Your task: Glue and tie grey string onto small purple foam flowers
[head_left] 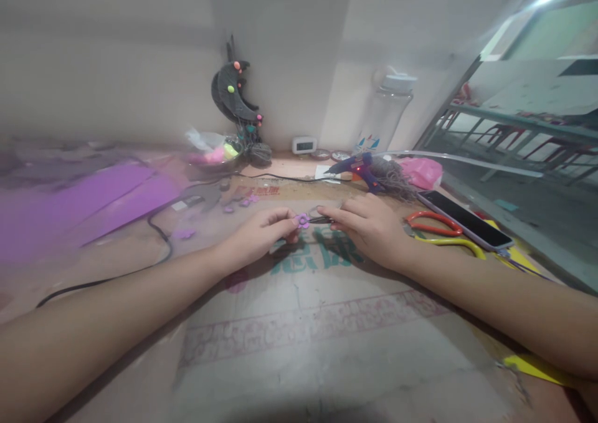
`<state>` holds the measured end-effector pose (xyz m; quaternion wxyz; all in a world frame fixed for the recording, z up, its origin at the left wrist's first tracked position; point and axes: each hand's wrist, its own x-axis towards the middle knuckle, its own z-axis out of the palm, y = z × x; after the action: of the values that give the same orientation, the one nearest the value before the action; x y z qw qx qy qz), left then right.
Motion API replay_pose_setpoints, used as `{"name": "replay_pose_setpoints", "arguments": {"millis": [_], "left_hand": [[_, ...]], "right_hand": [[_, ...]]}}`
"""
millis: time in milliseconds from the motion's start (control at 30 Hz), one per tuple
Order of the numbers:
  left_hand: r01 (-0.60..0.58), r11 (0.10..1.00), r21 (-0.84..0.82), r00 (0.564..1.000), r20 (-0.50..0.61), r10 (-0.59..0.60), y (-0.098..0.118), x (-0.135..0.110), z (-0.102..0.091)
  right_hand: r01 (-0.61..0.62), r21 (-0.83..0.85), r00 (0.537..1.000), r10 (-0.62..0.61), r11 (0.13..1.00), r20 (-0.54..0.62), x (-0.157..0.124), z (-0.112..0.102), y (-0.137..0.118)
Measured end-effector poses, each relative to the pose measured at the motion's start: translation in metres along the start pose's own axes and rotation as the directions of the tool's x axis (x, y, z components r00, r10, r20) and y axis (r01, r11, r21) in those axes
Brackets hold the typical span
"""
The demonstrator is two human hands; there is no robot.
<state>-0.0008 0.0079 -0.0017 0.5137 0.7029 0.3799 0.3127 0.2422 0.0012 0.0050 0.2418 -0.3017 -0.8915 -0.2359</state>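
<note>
Over the printed board in the middle, my left hand (275,227) pinches a small purple flower (303,220) between thumb and fingertips. Facing it from the right is my right hand (369,227), its fingers closed on a dark, slim, pointed piece (320,220). That piece's tip meets the flower's right side; its exact kind is too small to tell. Further left on the table lie loose purple flower pieces (184,233) and several small purple bits (245,202).
Behind my hands are a blue glue gun (362,166), grey yarn (397,179) and a clear bottle (385,114). Red-and-yellow-handled scissors (434,223) and a phone (465,219) lie right. Purple sheets (107,199) and a black cable (161,239) are left. A moon ornament (228,93) stands against the wall.
</note>
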Motion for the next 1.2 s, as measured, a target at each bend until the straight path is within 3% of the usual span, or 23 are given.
{"name": "replay_pose_setpoints", "arguments": {"millis": [533, 900, 1200], "left_hand": [[0.031, 0.998, -0.055, 1.000, 0.004, -0.031, -0.0022, -0.0001, 0.0005], [0.010, 1.000, -0.012, 1.000, 0.025, -0.010, 0.0001, 0.0005, 0.0000], [0.015, 0.999, -0.050, 1.000, 0.027, -0.014, -0.0027, 0.0005, -0.0001]], "right_hand": [[0.026, -0.041, 1.000, -0.026, 0.999, 0.011, 0.0000, -0.0015, -0.0005], [0.158, -0.136, 0.987, -0.161, 0.978, -0.010, -0.0022, -0.0063, 0.0012], [0.145, -0.135, 0.989, -0.146, 0.980, 0.003, -0.0022, -0.0059, 0.0010]]}}
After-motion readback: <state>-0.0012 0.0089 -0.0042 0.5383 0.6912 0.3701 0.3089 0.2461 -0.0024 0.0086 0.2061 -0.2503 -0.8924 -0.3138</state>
